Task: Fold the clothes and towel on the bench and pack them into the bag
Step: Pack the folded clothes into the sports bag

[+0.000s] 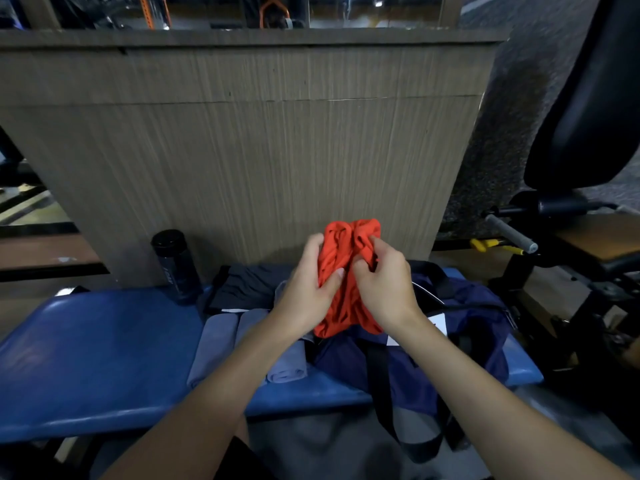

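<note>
Blue bench [86, 358] across the lower frame, front edge nearest the camera; bare padding showing over its left half. Wooden panel [242, 150] upright directly behind the bench, closing off the far side. Black bottle [175, 268] upright at the back edge, against the panel, left of the clothes. Gym machine [595, 98] close on the right, grey handle [510, 233] angled in toward the bag's side.

Left hand [308, 289] raised above the bench, fingers wrapped behind the orange garment [337, 252], thumb pressed across its front. Right hand [384, 282] just beside it, fingers curled into a bunched fold of the same cloth, pinching it. Garment crumpled, held in the air between both hands, lower end hanging near the bag's rim; touching or not, cannot tell.

Navy bag [478, 317] on the right part of the bench, mouth open, black straps [377, 375] trailing over the front edge; inside dark, contents not discernible. Grey-blue towel [218, 341] folded in long rolls just left of the bag, under the left forearm. Dark garment [242, 285] lying flat behind the towel, near the panel
</note>
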